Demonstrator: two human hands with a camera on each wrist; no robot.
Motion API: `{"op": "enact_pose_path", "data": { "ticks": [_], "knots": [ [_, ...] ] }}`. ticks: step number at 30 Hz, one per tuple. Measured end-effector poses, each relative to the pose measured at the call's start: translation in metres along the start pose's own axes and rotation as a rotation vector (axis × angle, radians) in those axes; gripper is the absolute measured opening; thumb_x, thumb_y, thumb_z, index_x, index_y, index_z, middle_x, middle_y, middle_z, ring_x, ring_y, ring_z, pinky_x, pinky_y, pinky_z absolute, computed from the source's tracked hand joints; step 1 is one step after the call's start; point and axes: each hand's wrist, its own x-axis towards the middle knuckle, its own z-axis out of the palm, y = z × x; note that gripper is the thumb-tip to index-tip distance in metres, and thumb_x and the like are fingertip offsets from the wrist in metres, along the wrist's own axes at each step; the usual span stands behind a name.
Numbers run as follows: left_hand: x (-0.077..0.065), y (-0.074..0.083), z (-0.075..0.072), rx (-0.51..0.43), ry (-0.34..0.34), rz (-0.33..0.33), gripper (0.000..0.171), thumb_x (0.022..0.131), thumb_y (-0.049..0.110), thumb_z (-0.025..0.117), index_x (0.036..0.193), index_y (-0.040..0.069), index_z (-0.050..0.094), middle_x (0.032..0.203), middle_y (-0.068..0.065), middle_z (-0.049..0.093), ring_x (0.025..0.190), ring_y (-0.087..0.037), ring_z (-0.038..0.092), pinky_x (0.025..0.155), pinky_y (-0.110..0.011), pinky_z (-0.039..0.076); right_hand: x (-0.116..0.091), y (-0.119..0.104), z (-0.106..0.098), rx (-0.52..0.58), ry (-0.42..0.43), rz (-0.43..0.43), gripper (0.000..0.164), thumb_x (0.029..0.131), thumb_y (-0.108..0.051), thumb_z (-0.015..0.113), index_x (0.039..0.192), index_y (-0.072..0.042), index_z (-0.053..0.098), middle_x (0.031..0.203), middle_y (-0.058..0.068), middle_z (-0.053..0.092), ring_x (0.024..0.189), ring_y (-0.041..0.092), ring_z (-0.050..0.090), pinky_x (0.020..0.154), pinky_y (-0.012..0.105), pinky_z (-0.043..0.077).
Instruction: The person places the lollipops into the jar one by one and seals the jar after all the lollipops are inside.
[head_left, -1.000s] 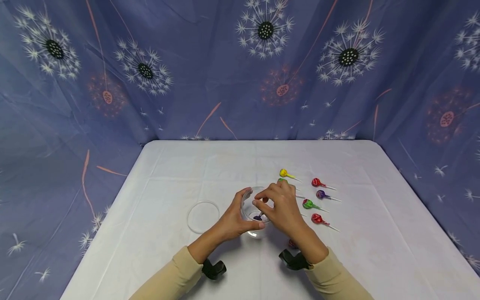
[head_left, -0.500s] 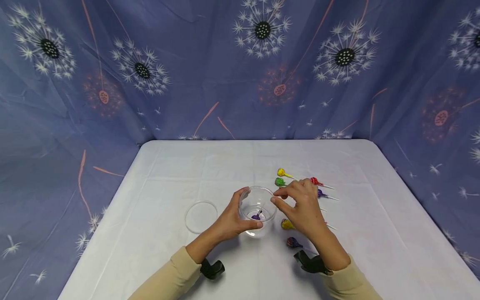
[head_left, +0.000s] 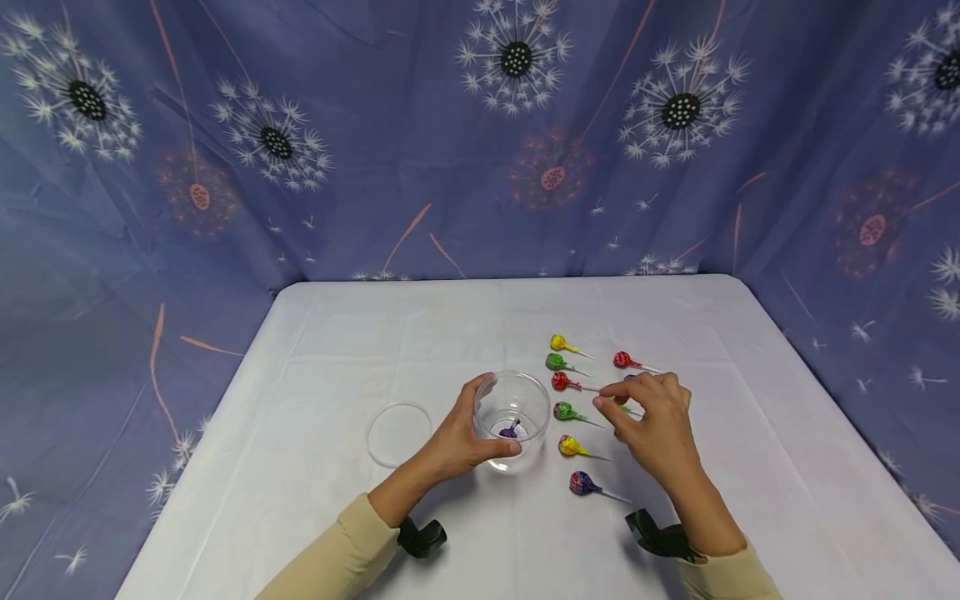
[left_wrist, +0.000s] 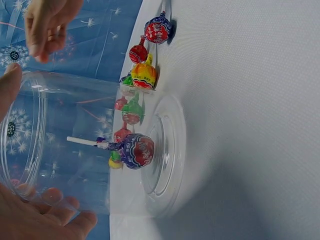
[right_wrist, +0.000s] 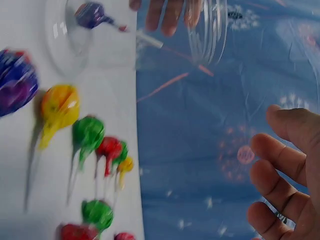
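Observation:
My left hand (head_left: 467,440) grips a clear plastic jar (head_left: 531,446) around its upper side, thumb at the near side of the rim. One purple-wrapped lollipop (left_wrist: 137,151) stands head down on the jar's bottom, its white stick pointing up. To the right, my right hand (head_left: 654,421) hovers over the lollipops with loosely curled fingers and nothing between them. Closest to the jar runs a column of lollipops: yellow (head_left: 557,342), green (head_left: 555,362), red (head_left: 560,381), green (head_left: 564,412), yellow (head_left: 570,447) and purple (head_left: 581,483). The right hand partly hides a second column, with a red lollipop (head_left: 622,359) at its far end.
A clear round lid (head_left: 399,434) lies flat on the white tablecloth (head_left: 300,500), left of the jar. Behind the table's far edge hangs a blue curtain (head_left: 397,150) with dandelion prints. Dark camera mounts (head_left: 422,538) sit at both wrists.
My right hand has moved from over the jar's mouth rightward to above the second lollipop column, uncovering the nearer one. The purple lollipop has come to rest inside the jar. The left hand keeps its hold.

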Motion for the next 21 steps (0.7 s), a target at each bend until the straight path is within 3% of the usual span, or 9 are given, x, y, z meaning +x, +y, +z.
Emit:
{"op": "enact_pose_path", "data": {
  "ticks": [12,21],
  "knots": [
    [0.0,0.001,-0.001,0.001,-0.005,0.014,0.101,0.07,0.036,0.083,0.147,0.022,0.019,0.153,-0.008,0.029,0.141,-0.03,0.028,0.113,-0.057,0.025,-0.025,0.043,-0.01,-0.061,0.013,0.12,0.017,0.074,-0.011,0.078,0.089,-0.006,0.072,0.08,0.01,0.059,0.086,0.022,0.039,0.075,0.042,0.021],
    [0.0,0.0,0.001,-0.01,0.001,0.007,0.101,0.069,0.034,0.084,0.147,0.022,0.02,0.151,-0.009,0.03,0.14,-0.032,0.03,0.112,-0.057,0.025,-0.037,0.068,-0.011,-0.1,-0.103,0.237,0.024,0.079,-0.018,0.074,0.098,-0.004,0.071,0.097,0.018,0.06,0.096,0.035,0.041,0.08,0.049,0.023]
  ]
}}
